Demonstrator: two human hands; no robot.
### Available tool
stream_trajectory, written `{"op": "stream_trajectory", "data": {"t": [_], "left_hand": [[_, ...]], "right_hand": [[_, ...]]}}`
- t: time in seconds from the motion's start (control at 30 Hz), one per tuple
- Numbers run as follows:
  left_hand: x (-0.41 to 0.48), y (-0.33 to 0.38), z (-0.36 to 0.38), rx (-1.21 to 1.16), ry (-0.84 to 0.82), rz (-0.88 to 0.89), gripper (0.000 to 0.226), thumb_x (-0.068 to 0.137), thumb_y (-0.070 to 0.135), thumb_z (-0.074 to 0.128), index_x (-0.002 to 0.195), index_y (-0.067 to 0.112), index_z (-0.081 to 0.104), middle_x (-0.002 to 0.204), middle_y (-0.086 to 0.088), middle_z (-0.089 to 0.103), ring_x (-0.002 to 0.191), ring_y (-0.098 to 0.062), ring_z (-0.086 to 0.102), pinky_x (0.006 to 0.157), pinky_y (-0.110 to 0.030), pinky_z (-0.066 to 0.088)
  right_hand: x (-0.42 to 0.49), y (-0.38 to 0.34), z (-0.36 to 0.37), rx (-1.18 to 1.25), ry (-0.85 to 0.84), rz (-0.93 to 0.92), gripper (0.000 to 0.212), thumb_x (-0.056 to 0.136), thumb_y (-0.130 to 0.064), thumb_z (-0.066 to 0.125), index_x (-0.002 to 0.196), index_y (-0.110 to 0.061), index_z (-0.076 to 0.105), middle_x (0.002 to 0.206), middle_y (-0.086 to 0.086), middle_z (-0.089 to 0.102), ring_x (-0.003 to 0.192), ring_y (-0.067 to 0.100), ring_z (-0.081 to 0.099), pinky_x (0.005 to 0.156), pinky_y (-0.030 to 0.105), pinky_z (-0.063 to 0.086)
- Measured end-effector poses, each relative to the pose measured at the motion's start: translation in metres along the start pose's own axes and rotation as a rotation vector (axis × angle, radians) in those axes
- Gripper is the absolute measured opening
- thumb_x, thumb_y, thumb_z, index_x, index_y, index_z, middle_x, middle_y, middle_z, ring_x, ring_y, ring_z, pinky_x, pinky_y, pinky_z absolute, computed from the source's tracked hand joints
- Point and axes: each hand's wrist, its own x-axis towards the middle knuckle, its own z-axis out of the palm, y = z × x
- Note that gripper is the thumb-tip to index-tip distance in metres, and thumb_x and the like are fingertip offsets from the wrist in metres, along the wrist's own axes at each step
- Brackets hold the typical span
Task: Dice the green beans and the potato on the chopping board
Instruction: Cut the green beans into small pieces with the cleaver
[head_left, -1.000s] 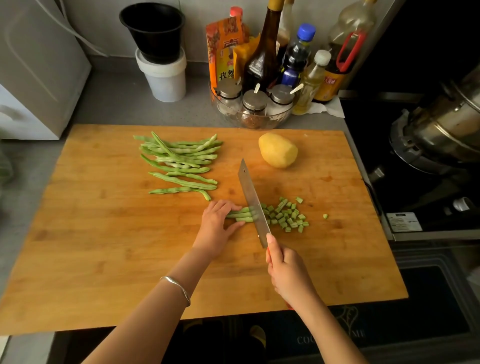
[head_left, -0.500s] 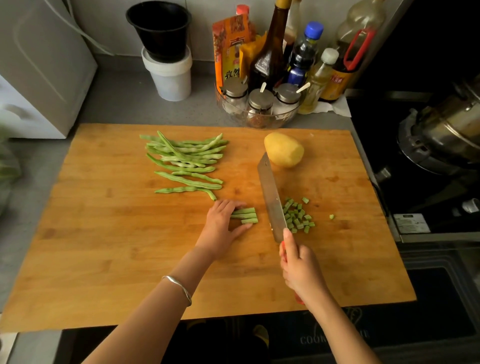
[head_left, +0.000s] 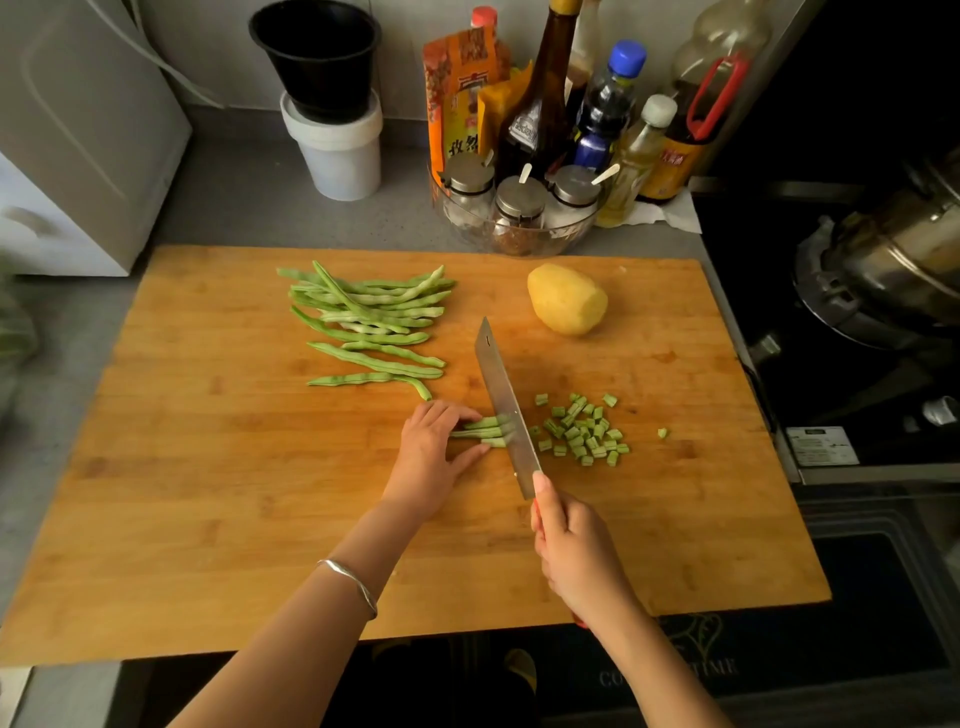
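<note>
Your main risk is your own left hand (head_left: 431, 457). The bean bundle (head_left: 485, 430) it pins down is short, so your fingertips sit just beside the knife (head_left: 506, 410), and a cut placed slightly too far left would meet them. With so little length to grip, the stubs could also splay or roll under the blade and give uneven pieces. One stray piece (head_left: 662, 432) already lies apart, right of the diced pile (head_left: 582, 434); a careless sweep could scatter more.

Your left hand is curled over the bundle, fingers on its far side and thumb on its near side, clamping it to the chopping board (head_left: 208, 493). Your right hand (head_left: 571, 551) is wrapped round the knife's handle, hiding most of it. The blade crosses the bundle's right end, with the diced pile just to its right.

The whole green beans (head_left: 369, 322) lie on the far side of your left hand, the nearest one close to your knuckles. The potato (head_left: 567, 299) sits uncut, far and right of the blade tip, well apart from both hands. It looks rounded, so it may roll once you reach it.
</note>
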Motion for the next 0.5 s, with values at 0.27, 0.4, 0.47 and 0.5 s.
{"op": "stream_trajectory", "data": {"t": [0.27, 0.4, 0.47, 0.5], "left_hand": [[0.002, 0.001, 0.000, -0.049, 0.003, -0.016, 0.026, 0.076, 0.026, 0.077, 0.098, 0.018, 0.066, 0.100, 0.004, 0.063, 0.101, -0.011, 0.048, 0.091, -0.032, 0.040], [0.001, 0.001, 0.001, -0.019, 0.004, -0.031, 0.027, 0.076, 0.027, 0.077, 0.099, 0.017, 0.066, 0.101, 0.004, 0.063, 0.103, -0.015, 0.050, 0.092, -0.034, 0.040], [0.003, 0.004, 0.003, -0.013, 0.005, -0.034, 0.027, 0.077, 0.028, 0.076, 0.099, 0.017, 0.066, 0.102, 0.004, 0.063, 0.104, -0.017, 0.050, 0.093, -0.033, 0.039], [0.005, 0.006, 0.004, -0.010, 0.000, -0.038, 0.028, 0.077, 0.029, 0.076, 0.100, 0.017, 0.066, 0.103, 0.004, 0.063, 0.105, -0.017, 0.049, 0.093, -0.033, 0.039]], "right_hand": [[0.014, -0.013, 0.011, -0.168, 0.039, -0.029, 0.049, 0.100, -0.055, 0.026, 0.063, -0.026, 0.041, 0.055, -0.007, 0.043, 0.051, 0.011, 0.042, 0.049, 0.024, 0.032], [0.013, 0.001, 0.001, -0.037, 0.048, 0.021, 0.059, 0.088, -0.068, 0.027, 0.059, -0.018, 0.043, 0.040, -0.007, 0.037, 0.040, 0.011, 0.036, 0.047, 0.027, 0.028], [0.012, 0.008, -0.009, -0.013, 0.063, 0.029, 0.060, 0.082, -0.071, 0.028, 0.059, -0.017, 0.043, 0.039, -0.007, 0.035, 0.037, 0.010, 0.034, 0.046, 0.028, 0.026], [0.012, 0.010, -0.014, -0.006, 0.076, 0.034, 0.060, 0.082, -0.071, 0.029, 0.060, -0.017, 0.043, 0.041, -0.006, 0.035, 0.038, 0.010, 0.034, 0.047, 0.028, 0.026]]}}
